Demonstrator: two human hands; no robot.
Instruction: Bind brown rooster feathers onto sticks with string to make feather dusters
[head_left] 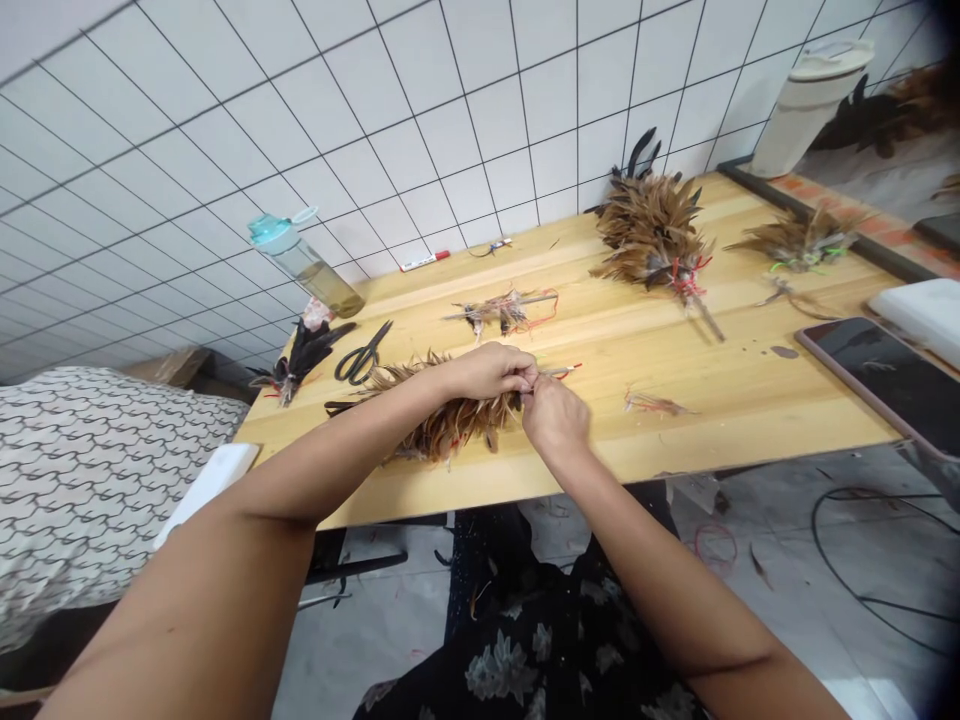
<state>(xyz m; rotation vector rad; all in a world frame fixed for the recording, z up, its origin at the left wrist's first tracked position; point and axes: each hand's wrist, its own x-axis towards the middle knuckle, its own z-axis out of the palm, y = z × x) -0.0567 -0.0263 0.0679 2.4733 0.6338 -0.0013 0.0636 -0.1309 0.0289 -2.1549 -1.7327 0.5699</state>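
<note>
A brown feather duster (pixel 457 425) lies along the front of the wooden table, its thin stick (pixel 559 371) poking out to the right past my hands. My left hand (pixel 491 372) is closed over the duster's right end, fingers pinched together. Close against it, my right hand (pixel 556 418) is also closed, its thumb and fingertips meeting the left ones. Whatever is pinched between the right fingertips is too small to make out. Black scissors (pixel 363 354) rest just behind the duster's left part. A small bundle of loose feathers and red string (pixel 506 311) lies behind my hands.
Further back stands a fuller feather bundle (pixel 652 235) tied with red string, beside a smaller one (pixel 806 240). Dark feathers (pixel 304 355) and a water bottle (pixel 311 268) are on the left. A phone (pixel 892 375) sits at the right edge; a marker (pixel 424 261) lies by the tiled wall.
</note>
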